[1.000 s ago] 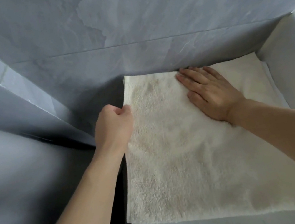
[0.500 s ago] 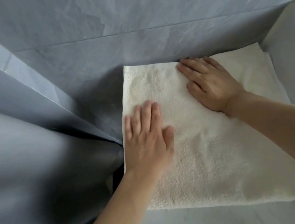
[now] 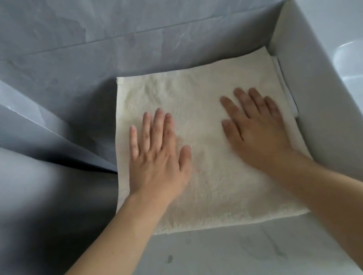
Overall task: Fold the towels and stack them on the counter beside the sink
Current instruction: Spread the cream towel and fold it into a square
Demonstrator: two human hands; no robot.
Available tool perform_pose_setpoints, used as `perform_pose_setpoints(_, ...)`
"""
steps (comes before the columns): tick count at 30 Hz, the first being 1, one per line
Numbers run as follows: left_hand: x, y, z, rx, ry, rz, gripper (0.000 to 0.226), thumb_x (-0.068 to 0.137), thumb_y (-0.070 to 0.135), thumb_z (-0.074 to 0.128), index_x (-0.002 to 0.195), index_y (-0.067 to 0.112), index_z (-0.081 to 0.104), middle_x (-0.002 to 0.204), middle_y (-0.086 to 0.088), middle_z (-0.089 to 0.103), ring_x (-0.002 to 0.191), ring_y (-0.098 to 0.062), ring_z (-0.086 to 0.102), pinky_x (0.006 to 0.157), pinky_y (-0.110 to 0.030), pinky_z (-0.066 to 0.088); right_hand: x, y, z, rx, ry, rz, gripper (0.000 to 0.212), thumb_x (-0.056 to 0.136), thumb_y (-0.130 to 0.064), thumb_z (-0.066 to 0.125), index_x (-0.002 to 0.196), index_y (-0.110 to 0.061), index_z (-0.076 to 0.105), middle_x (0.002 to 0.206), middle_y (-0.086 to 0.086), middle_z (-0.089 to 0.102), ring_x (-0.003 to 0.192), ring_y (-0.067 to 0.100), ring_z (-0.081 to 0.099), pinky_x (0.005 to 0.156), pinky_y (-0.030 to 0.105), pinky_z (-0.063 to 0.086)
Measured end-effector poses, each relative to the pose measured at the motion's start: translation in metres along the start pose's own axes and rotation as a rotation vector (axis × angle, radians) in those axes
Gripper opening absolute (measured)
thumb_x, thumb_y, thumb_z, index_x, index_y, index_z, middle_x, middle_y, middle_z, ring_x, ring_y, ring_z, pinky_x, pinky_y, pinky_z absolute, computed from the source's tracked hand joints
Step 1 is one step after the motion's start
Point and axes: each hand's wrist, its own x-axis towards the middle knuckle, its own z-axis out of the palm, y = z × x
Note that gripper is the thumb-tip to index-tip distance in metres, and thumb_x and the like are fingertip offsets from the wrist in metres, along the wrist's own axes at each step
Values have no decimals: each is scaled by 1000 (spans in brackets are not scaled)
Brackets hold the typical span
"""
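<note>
Beside the white sink (image 3: 327, 93), on the grey marbled counter (image 3: 220, 262), a cream towel (image 3: 196, 101) lies folded into a square, its far edge against the wall and its right edge touching the basin's side; a second layer peeks out beneath on the right. Left hand (image 3: 157, 155) and right hand (image 3: 256, 129) press flat on top, fingers straight and slightly spread. This looks like the smoothing step; next likely calls for lifting both palms cleanly without dragging the fold

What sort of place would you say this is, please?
Most likely a bathroom: a white sink stands on a grey marble-look counter, grey tiled walls rise behind, and a folded cream towel lies beside the sink.
</note>
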Motion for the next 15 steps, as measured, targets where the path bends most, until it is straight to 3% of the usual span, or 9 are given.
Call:
perform_pose_setpoints(2,-7,8,7,-36,-28,66,74,93,57,-5,153,19,-27,160,-1,-34,145,-17,-34,121,-46,-16,-1,4,3,7,52,30,62,97,-51,12,156,-32,17,164,1,10,151,24,4,121,41,-1)
perform_pose_setpoints(6,-10,3,20,-39,-37,32,75,93,61,-3,151,22,-32,159,2,-36,144,-15,-37,122,-46,-14,-3,16,8,-9,108,260,65,97,-47,17,156,-19,16,163,9,13,150,25,8,122,40,1)
perform_pose_setpoints(9,-7,4,18,-38,-34,41,76,92,62,-5,150,22,-32,159,1,-37,144,-16,-37,121,-47,-15,-2,9,4,23,112,292,70,96,-45,17,156,-10,11,163,12,12,150,27,9,122,42,2)
perform_pose_setpoints(13,-28,11,8,-98,27,47,78,93,65,-8,156,20,-19,163,0,-26,148,-17,-30,120,-47,-17,-43,-15,-4,74,160,169,68,96,-43,22,157,-13,12,164,7,6,150,29,8,121,43,-4)
perform_pose_setpoints(15,-50,13,11,-107,19,37,82,93,67,-6,158,18,-10,165,1,-20,150,-17,-24,121,-47,-14,-72,-27,0,70,82,44,67,96,-44,21,157,-16,13,165,4,5,151,26,5,121,41,-6)
